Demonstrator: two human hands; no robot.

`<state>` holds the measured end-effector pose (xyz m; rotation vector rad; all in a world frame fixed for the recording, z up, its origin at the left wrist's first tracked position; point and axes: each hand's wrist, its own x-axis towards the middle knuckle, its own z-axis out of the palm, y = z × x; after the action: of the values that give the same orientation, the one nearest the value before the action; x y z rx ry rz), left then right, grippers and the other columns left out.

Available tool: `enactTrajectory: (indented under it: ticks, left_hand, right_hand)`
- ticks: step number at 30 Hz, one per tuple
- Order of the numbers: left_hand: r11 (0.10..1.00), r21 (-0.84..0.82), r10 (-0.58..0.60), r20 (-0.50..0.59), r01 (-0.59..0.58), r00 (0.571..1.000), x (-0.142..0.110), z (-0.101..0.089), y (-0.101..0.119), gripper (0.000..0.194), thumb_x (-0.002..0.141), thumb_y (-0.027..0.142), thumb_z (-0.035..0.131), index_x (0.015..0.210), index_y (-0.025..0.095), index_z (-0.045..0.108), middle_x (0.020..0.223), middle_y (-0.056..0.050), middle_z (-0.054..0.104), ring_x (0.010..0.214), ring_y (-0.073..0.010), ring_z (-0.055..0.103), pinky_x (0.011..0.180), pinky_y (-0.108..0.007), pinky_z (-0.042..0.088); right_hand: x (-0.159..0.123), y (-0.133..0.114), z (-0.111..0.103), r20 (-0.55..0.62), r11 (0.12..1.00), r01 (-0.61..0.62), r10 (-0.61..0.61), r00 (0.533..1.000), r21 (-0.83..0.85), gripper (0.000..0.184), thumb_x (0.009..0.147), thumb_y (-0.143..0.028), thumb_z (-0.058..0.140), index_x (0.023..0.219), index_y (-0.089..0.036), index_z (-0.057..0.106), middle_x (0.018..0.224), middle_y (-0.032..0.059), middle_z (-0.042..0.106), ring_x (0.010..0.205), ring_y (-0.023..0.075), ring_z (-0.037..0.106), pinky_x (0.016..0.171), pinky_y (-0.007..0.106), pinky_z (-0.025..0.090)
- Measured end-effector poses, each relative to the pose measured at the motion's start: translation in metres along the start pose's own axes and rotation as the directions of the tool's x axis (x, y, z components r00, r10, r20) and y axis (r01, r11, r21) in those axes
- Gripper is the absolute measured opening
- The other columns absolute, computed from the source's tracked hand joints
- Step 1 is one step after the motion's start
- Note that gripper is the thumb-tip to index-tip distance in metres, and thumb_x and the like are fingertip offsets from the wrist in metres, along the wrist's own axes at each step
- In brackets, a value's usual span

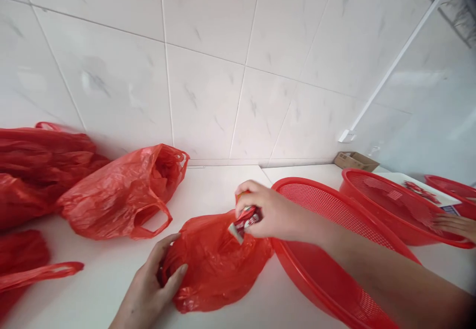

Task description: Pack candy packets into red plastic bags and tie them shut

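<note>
My left hand [156, 274] grips the near left edge of a red plastic bag [219, 274], thumb on one side and fingers partly hidden in its folds. The bag lies low and crumpled on the white table. Over its far right side, my right hand [260, 212] is closed around a small red packet [247, 220] with white lettering and a pale end pointing down at the bag. An orange-red bit shows at the fingers, too small to name. Under my right forearm stands a red plastic basket [308, 269] with mesh walls; what I see of its bottom is bare.
A fuller red bag [115, 195] and more red bags [40, 170] sit on the left. Beyond my basket, another person's hand [455, 225] rests at a second red basket [347, 190]. A cardboard box [355, 161] and a white tray [444, 197] with red packets are farther back.
</note>
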<state>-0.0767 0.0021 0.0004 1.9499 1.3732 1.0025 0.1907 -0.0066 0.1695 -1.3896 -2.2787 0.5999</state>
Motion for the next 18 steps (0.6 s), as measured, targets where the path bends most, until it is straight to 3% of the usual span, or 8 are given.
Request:
enactTrajectory:
  ticks: [3,5,8,10,12,13,15,18]
  left_hand:
    - [0.999,-0.032,-0.019,0.027,0.020,0.999,-0.001,-0.001,-0.001,0.044,0.083,0.040,0.053,0.124,0.028,0.042,0.116,-0.004,0.065,0.101,-0.0230,0.064,0.085,-0.031,0.053]
    - [0.996,-0.076,-0.037,0.045,0.040,0.998,-0.002,-0.001,-0.001,0.045,0.083,0.040,0.054,0.124,0.028,0.041,0.114,-0.004,0.065,0.098,-0.0227,0.065,0.082,-0.031,0.054]
    - [0.977,-0.194,-0.065,0.107,0.085,0.992,-0.002,0.001,-0.001,0.049,0.082,0.044,0.055,0.126,0.028,0.038,0.101,-0.002,0.067,0.083,-0.0212,0.067,0.069,-0.029,0.056]
    - [0.962,-0.252,-0.075,0.132,0.107,0.988,-0.001,0.003,-0.004,0.054,0.080,0.047,0.057,0.127,0.027,0.038,0.091,-0.001,0.066,0.073,-0.0205,0.067,0.063,-0.029,0.056]
    - [0.957,-0.265,-0.090,0.125,0.121,0.988,0.000,0.004,-0.007,0.059,0.077,0.050,0.060,0.127,0.028,0.039,0.088,-0.001,0.066,0.072,-0.0211,0.067,0.060,-0.030,0.056]
    - [0.956,-0.264,-0.099,0.121,0.128,0.988,0.001,0.005,-0.010,0.060,0.075,0.051,0.061,0.126,0.028,0.039,0.089,-0.001,0.067,0.073,-0.0216,0.067,0.060,-0.030,0.056]
    - [0.952,-0.269,-0.117,0.115,0.144,0.986,0.003,0.007,-0.013,0.062,0.072,0.053,0.063,0.125,0.030,0.041,0.091,0.000,0.068,0.074,-0.0221,0.068,0.059,-0.030,0.057]
    - [0.960,-0.248,-0.128,0.029,0.131,0.991,0.006,0.012,-0.010,0.059,0.069,0.059,0.062,0.119,0.030,0.048,0.087,0.000,0.071,0.073,-0.0233,0.069,0.058,-0.030,0.058]
  right_hand:
    - [0.021,-0.002,0.042,0.145,0.982,0.139,-0.120,0.982,-0.127,0.020,0.065,-0.012,0.062,0.082,-0.022,0.065,0.109,0.0025,0.053,0.091,0.0166,0.054,0.072,0.024,0.044]
    - [0.031,0.002,0.059,0.267,0.967,0.200,-0.154,0.951,-0.156,0.032,0.066,-0.018,0.066,0.097,-0.024,0.066,0.120,0.0059,0.051,0.106,0.0233,0.051,0.078,0.029,0.045]
    - [0.035,0.007,0.054,0.331,0.968,0.214,-0.161,0.930,-0.130,0.059,0.065,-0.028,0.072,0.122,-0.026,0.056,0.131,0.0082,0.046,0.122,0.0287,0.041,0.089,0.034,0.042]
    - [0.028,0.009,0.031,0.229,0.987,0.100,-0.070,0.971,-0.122,0.056,0.067,-0.033,0.071,0.121,-0.026,0.055,0.124,0.0062,0.053,0.114,0.0250,0.048,0.087,0.033,0.042]
    - [0.014,0.013,0.002,0.108,0.985,-0.109,0.125,0.986,-0.137,0.032,0.074,-0.035,0.065,0.103,-0.024,0.061,0.105,0.0023,0.062,0.092,0.0182,0.057,0.075,0.028,0.044]
    - [0.004,0.017,-0.013,0.072,0.961,-0.228,0.242,0.968,-0.157,0.020,0.078,-0.035,0.060,0.093,-0.022,0.061,0.093,0.0003,0.063,0.080,0.0150,0.058,0.067,0.025,0.042]
    - [-0.019,0.027,-0.034,0.075,0.882,-0.416,0.441,0.894,-0.220,0.016,0.083,-0.031,0.047,0.077,-0.020,0.058,0.075,-0.0019,0.059,0.063,0.0106,0.051,0.053,0.022,0.034]
    - [-0.055,0.050,-0.038,0.218,0.802,-0.527,0.588,0.779,-0.282,0.013,0.078,-0.023,0.048,0.071,-0.018,0.058,0.066,-0.0020,0.054,0.053,0.0090,0.044,0.045,0.022,0.026]
